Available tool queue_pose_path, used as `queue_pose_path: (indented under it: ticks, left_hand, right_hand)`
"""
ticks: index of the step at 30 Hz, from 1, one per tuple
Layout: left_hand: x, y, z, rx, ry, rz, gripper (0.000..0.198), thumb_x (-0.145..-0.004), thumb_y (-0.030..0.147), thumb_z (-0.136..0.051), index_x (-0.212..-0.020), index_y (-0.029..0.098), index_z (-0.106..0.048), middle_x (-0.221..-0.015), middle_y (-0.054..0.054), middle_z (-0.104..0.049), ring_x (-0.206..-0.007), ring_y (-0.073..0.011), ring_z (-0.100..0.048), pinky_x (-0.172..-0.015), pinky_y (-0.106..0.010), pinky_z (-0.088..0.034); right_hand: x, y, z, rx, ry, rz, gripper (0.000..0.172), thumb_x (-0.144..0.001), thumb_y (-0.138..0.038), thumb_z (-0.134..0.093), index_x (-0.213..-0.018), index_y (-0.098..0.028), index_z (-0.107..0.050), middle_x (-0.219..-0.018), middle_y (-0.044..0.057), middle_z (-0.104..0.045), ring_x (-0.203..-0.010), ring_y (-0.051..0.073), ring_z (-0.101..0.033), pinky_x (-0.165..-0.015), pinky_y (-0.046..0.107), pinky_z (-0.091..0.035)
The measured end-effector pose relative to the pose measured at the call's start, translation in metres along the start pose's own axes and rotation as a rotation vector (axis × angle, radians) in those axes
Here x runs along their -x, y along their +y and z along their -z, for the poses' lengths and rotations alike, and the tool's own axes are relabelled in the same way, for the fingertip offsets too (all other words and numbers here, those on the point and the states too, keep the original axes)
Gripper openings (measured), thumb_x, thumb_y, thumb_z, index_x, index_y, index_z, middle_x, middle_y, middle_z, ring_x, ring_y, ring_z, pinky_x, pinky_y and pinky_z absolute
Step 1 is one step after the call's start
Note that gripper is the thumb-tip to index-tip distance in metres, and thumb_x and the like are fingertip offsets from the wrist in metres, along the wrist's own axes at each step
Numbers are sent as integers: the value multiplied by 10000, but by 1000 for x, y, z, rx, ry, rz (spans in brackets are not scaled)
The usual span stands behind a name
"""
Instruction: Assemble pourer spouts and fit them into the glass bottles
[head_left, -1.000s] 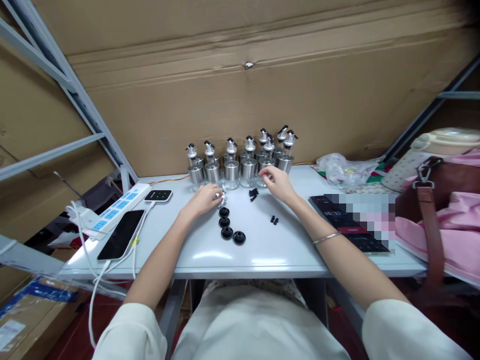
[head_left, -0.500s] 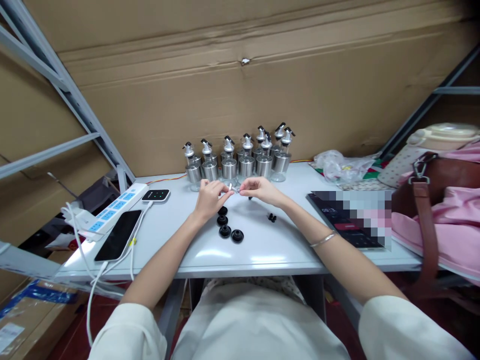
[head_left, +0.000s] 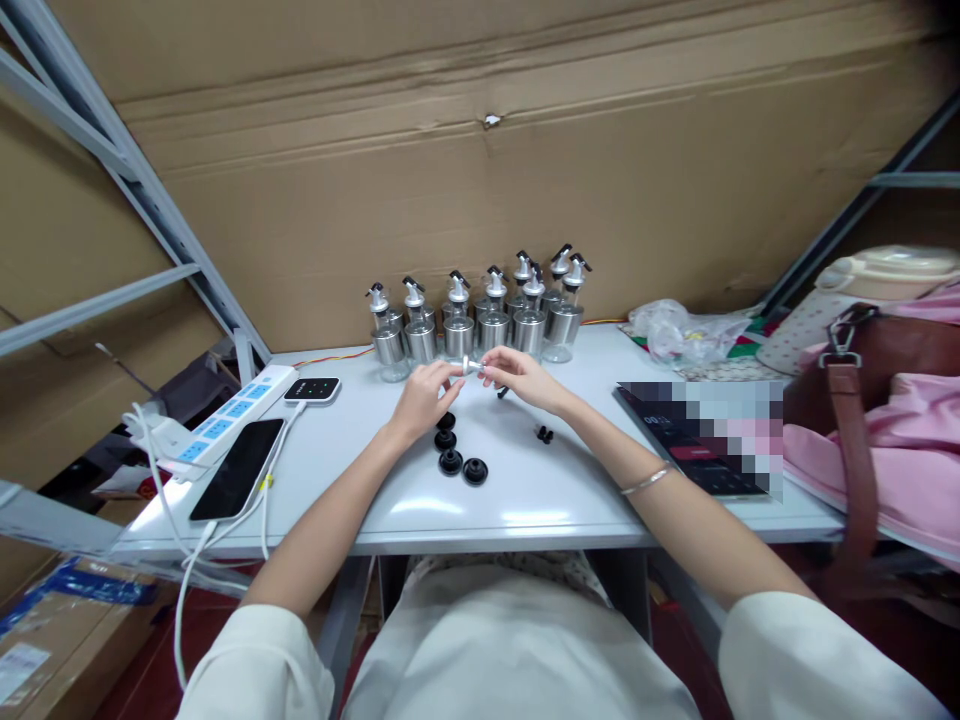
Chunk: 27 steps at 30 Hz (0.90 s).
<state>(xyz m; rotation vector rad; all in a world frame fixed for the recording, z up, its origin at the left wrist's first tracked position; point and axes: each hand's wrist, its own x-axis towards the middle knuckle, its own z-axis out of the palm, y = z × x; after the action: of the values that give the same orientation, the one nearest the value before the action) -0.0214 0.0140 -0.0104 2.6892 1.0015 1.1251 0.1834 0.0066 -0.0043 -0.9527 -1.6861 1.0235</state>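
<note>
Between my hands is a small silver pourer spout [head_left: 469, 366], its wider end toward the left and its thin tube toward the right. My left hand [head_left: 426, 398] pinches the wide end with thumb and fingertips. From the other side, the fingertips of my right hand [head_left: 523, 380] close on the thin end. Several round black caps [head_left: 450, 461] lie on the table below my left hand. Small black pieces [head_left: 544, 434] sit below my right hand, and another black part [head_left: 502, 393] is partly hidden under it. Bottles with silver spouts [head_left: 459, 338] stand in rows behind.
On the left are a power strip [head_left: 225, 420], a phone [head_left: 238, 470], a small device [head_left: 312, 390] and white cables. A tablet [head_left: 675, 440], a plastic bag [head_left: 682, 332] and a brown-strapped bag [head_left: 847, 430] occupy the right. Cardboard [head_left: 390, 200] walls the back.
The spout has turned from a slanted pose to nearly level, with its tube pointing right. My fingers have shifted slightly up around it. The things on the table have stayed put.
</note>
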Motion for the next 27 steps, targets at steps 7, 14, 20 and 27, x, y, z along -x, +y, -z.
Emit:
queue_pose_path:
  ticks: [7, 14, 20, 27]
  left_hand:
    - [-1, 0, 4, -128, -64, -70, 144, -918, 226, -462, -958, 191, -596, -853, -23, -664, -751, -156, -603, -797, -305, -387]
    - [0, -3, 4, -133, -26, -86, 202, -882, 244, -533, -1070, 170, -530, -912, -37, -653, -745, -161, -613, -778, -304, -394]
    - [0, 5, 6, -133, -98, -140, 289, -846, 239, -556, -1126, 185, -511, -1069, -76, -629, -994, -208, -601, -862, -320, -394]
    - [0, 7, 4, -147, -44, -257, 276, -819, 201, -549, -1094, 176, -541, -1087, -86, -627, -1038, -218, -573, -880, -331, -402]
  right_hand:
    - [1, -5, -1, 42, 67, 50, 266, -765, -455, -585, -830, -203, -535, -746, 5, -616, -672, 149, -588, -647, 297, -440]
    - [1, -6, 1, 12, 94, 2, 228, -730, -414, -614, -741, -204, -526, -683, 1, -623, -639, 146, -590, -661, 300, -449]
    - [2, -7, 0, -28, 65, -28, 272, -686, -438, -680, -722, -190, -575, -626, 3, -629, -594, 136, -564, -659, 308, -466]
    - [5, -13, -2, -79, 33, -66, 315, -693, -477, -677, -681, -178, -579, -617, 1, -626, -572, 118, -557, -646, 289, -457]
